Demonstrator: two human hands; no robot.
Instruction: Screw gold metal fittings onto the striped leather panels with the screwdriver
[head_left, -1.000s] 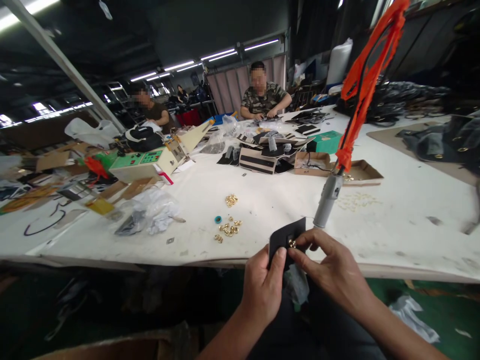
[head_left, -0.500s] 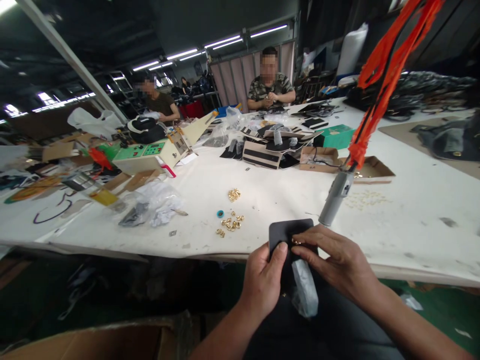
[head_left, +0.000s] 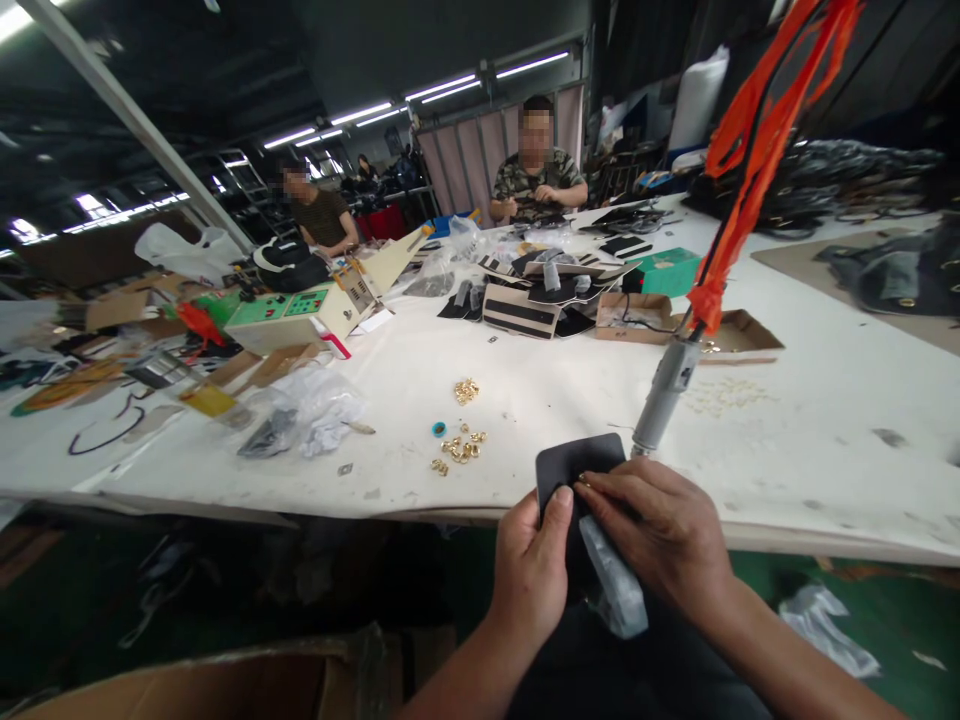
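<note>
My left hand [head_left: 531, 565] grips a black leather-like panel [head_left: 574, 455] with rounded corners, thumb pressed on its face. My right hand [head_left: 664, 525] is closed in a pinch at the panel's surface, on a small gold metal fitting [head_left: 583, 480] mostly covered by the fingertips. Below the fingers, a part wrapped in clear plastic [head_left: 615, 590] hangs against the panel. Just beyond my right hand hangs a grey powered screwdriver [head_left: 664, 395], its tip close to the knuckles. Small gold fittings [head_left: 465, 448] lie loose on the white table [head_left: 405, 400] with a blue ring-shaped item [head_left: 439, 429].
A pale green machine [head_left: 292, 310] stands at the left, near crumpled plastic bags [head_left: 315, 410]. Cardboard trays [head_left: 739, 337] and stacked black-and-tan panels [head_left: 521, 310] lie farther back. Orange strips [head_left: 742, 190] hang with the screwdriver. A co-worker [head_left: 540, 180] sits across the table.
My right fingers have closed further over the gold fitting and moved slightly left against the panel. The wrapped part has swung a little right. The co-worker's hands have moved apart.
</note>
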